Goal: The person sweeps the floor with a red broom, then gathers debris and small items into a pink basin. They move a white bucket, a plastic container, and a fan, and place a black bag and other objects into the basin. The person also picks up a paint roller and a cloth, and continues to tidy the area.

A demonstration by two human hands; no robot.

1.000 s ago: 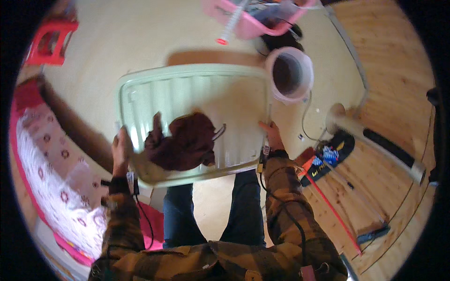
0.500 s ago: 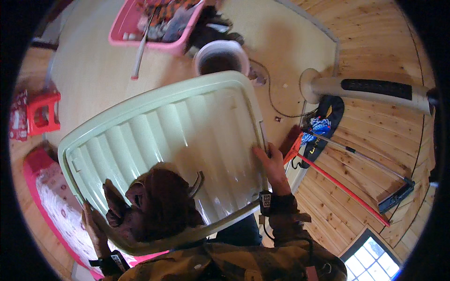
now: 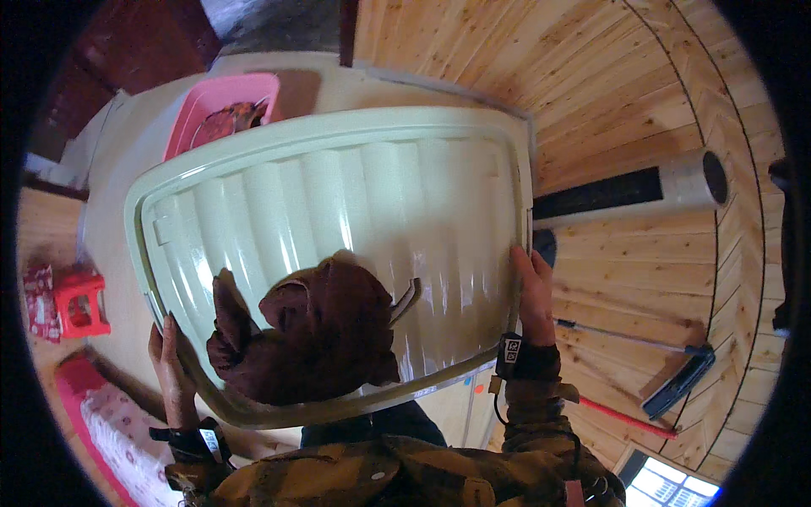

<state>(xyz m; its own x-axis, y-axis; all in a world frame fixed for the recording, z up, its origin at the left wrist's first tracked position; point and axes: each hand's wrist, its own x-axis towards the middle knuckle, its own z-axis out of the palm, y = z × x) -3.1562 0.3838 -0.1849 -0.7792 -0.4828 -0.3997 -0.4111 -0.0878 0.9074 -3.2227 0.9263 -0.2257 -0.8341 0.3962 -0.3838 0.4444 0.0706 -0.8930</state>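
Note:
A large pale green plastic storage box with a ribbed lid [image 3: 448,194] is held in front of my body. At its left edge is my left hand [image 3: 171,372], fingers closed on the rim. Opposite, my right hand [image 3: 534,296] grips the right edge, thumb along the lid's side. On the lid, toward me, lies a crumpled dark brown garment [image 3: 312,338] with a strap-like end sticking out to the right; neither hand touches it. The undersides of both grips are hidden.
Beyond the box stands a pink tub [image 3: 184,106] with clothes in it. A red stool [image 3: 82,306] and a pink-edged bed or cushion [image 3: 122,439] are at the left. A tall floor-standing column unit [image 3: 625,196], a broom-like tool [image 3: 684,380] and a red pole [image 3: 629,417] lie along the right.
The view has shifted forward and the box sits further right in it, with the garment still on the lid. The box now covers the pale bucket. Both hands keep their hold.

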